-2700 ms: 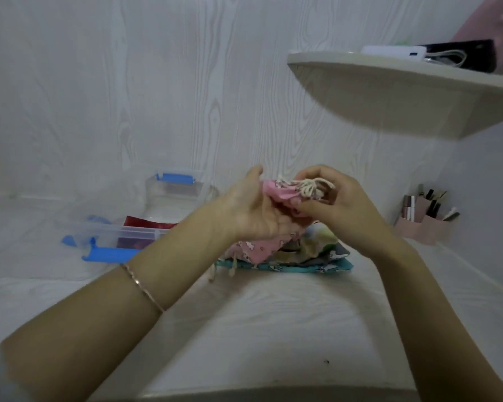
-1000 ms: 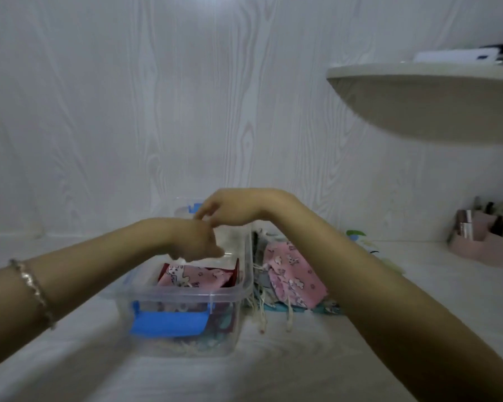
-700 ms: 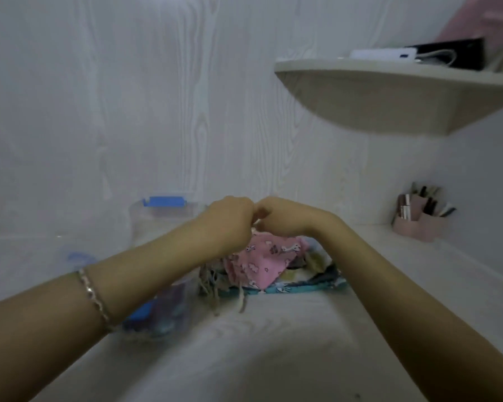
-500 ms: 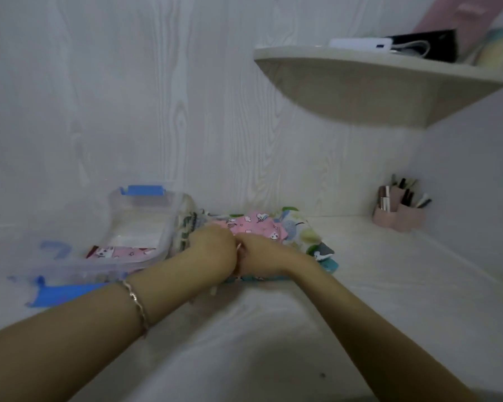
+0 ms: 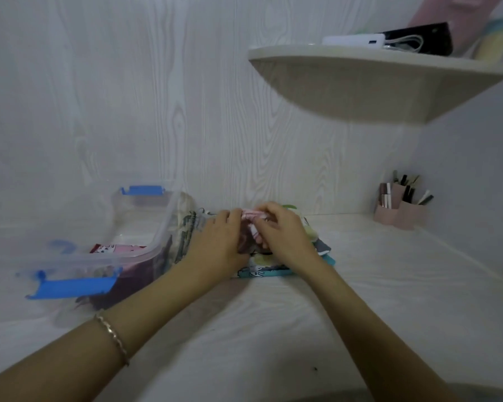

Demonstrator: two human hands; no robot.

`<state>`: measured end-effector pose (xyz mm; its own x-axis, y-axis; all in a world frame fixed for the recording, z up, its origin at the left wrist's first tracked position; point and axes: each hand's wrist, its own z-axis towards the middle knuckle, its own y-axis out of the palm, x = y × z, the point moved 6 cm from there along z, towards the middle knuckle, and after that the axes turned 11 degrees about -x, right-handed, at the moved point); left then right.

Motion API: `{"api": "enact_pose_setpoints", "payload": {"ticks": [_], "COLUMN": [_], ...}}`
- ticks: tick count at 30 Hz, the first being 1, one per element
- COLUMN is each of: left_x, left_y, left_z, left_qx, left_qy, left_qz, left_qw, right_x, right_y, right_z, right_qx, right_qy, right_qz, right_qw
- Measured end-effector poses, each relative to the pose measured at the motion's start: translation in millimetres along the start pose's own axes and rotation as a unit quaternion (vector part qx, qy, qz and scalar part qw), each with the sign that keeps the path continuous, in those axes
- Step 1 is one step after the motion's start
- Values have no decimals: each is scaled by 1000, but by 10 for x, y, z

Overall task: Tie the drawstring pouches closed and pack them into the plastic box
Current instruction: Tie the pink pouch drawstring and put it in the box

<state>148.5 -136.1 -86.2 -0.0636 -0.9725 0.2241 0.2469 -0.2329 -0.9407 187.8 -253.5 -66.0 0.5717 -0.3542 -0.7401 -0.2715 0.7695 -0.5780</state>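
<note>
Both hands meet over the pile of pouches [image 5: 269,269] that lies on the white tabletop [image 5: 273,329] just right of the plastic box [image 5: 160,224]. The right hand [image 5: 285,236] curls its fingers round the gathered top of a pink pouch [image 5: 251,216], and the left hand [image 5: 218,242] closes on the same pouch from the other side. Its back faces the camera, so its fingertips are mostly hidden. Only a small fold of the pink fabric shows between the hands. The rest of the pouch and its drawstring are covered, so I cannot tell whether it is tied. The pile beneath is largely hidden too: a teal edge sticks out at the front, and pale printed cloth touches the box's right wall. The box stands open, with a blue latch [image 5: 73,287] at its near end and another [image 5: 142,190] at its far end. Through its clear, blurred walls a second pink printed pouch [image 5: 119,249] lies inside on something dark red, and the other contents are hard to make out. A bracelet [image 5: 112,335] circles the left wrist. A pink organiser [image 5: 398,216] with small upright items stands in the right corner. The curved shelf [image 5: 360,82] above holds a white block and a dark object, both partly cut off.
</note>
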Motion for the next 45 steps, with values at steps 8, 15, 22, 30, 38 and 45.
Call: {"api": "enact_pose_setpoints", "payload": {"ticks": [8, 15, 22, 30, 38, 45], "left_x": [103, 245, 130, -95, -524, -51], "left_y": [-334, -1289, -1470, -1232, -1396, -1309], "left_z": [173, 180, 168, -267, -375, -333], "left_qx": [100, 303, 256, 141, 230, 82], "left_qy": [4, 35, 19, -24, -84, 19], "left_qz": [-176, -74, -32, -118, -478, -584], "left_qw": [979, 950, 966, 983, 843, 807], "right_x": [-224, -578, -578, 58, 817, 202], "right_y": [-602, -1175, -1167, -822, -940, -640], "right_z": [45, 291, 262, -27, -162, 85], "right_qx": [56, 155, 139, -34, 53, -7], "right_qy": [-60, -93, -62, 44, 135, 15], "right_qz": [88, 132, 123, -16, 384, 741], "right_qw": [993, 975, 981, 998, 912, 672]}}
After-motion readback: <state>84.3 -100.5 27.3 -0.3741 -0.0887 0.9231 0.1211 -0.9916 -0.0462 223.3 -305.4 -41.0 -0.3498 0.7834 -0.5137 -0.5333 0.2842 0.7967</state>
